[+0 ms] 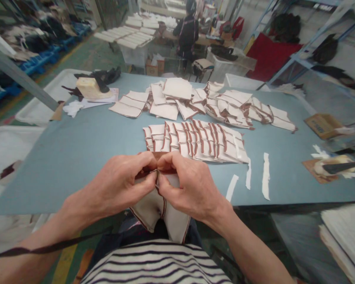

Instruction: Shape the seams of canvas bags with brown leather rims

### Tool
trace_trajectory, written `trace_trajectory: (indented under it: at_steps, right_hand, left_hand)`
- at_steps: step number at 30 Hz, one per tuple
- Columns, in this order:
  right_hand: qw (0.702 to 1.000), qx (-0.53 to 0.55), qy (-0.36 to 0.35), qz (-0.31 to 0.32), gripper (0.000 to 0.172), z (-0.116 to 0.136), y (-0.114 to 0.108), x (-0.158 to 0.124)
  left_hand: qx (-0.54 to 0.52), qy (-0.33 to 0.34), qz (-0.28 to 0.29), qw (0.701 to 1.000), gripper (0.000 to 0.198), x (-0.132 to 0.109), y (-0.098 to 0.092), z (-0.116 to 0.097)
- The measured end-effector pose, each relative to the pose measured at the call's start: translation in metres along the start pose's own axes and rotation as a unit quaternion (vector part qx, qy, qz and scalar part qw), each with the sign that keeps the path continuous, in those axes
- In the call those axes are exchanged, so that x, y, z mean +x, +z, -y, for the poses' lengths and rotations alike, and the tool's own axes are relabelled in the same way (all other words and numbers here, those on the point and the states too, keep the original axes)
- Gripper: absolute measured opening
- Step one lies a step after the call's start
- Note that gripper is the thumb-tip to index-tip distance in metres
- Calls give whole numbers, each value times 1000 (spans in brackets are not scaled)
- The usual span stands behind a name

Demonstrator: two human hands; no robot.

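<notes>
Both my left hand [136, 173] and my right hand [185, 181] are closed on one cream fabric piece [148, 209] with brown edging, at the table's near edge. Thumbs and fingertips pinch its top seam from either side and nearly meet in the middle. Below them the piece hangs in two folded flaps over my lap. Part of its brown upper edge is hidden behind my fingers. Just beyond my hands lies an overlapping row of similar cream pieces [201, 140] with brown edges.
Behind the row, a loose pile of cream pieces [177, 88] spreads over the blue table [83, 157]. White strips [265, 175] lie at the right. Yellowish blocks rest at the far left and right, near a cardboard box [324, 125]. A person [187, 33] is in the background.
</notes>
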State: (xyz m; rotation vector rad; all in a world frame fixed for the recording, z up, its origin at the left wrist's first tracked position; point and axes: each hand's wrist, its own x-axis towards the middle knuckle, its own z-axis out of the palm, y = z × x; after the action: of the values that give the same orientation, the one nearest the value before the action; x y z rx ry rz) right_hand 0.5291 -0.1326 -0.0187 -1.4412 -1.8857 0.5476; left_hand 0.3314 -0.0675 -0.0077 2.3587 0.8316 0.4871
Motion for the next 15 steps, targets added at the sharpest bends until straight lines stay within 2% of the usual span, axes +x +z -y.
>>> trace_trajectory:
  at_steps: [2,3,5,6,10,12,15]
  right_hand:
    - [1000,-6,23,9,21,1,-1,4]
    - [999,-11,26,20,15,1,-2,6]
    - [999,-8,11,49,4,1,-4,12]
    - [998,3,-3,58,8,1,-5,15]
    - [993,90,-36,63,14,2,-7,22]
    - [986,149,-32,68,15,3,-9,23]
    - [963,241,-2,118,8,5,-16,23]
  left_hand:
    - [-5,14,0,1000,19,0,-4,-1]
    - [-7,20,1,1000,19,-1,-6,-1]
    - [-8,31,2,999,18,-2,-11,0]
    - [-6,38,2,999,17,-3,-14,1]
    - [15,85,-8,996,17,-6,-23,3]
    - [35,116,-12,993,17,-9,-25,4]
    - [69,173,-23,982,20,-15,-23,8]
